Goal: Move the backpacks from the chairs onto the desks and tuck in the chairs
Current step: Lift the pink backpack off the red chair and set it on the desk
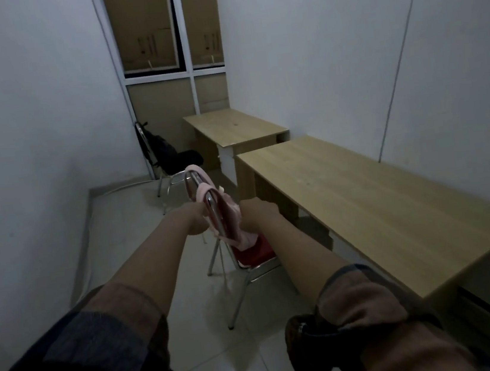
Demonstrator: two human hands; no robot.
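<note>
Both hands, left hand & right hand, closed on pink backpack at chair back; unhook straps first, lift clear, set on near desk edge.

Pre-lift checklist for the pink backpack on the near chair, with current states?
1. Both hands at the pink backpack: ok, left hand and right hand flank it.
2. Grip closed on the bag: cannot tell, fingers hidden.
3. Straps free of the red chair backrest: not ok, they loop over its frame.
4. Landing spot on near desk: ok, the top is bare.
5. Black backpack on far chair: not ok, unmoved.
6. Chairs tucked in: not ok.
</note>
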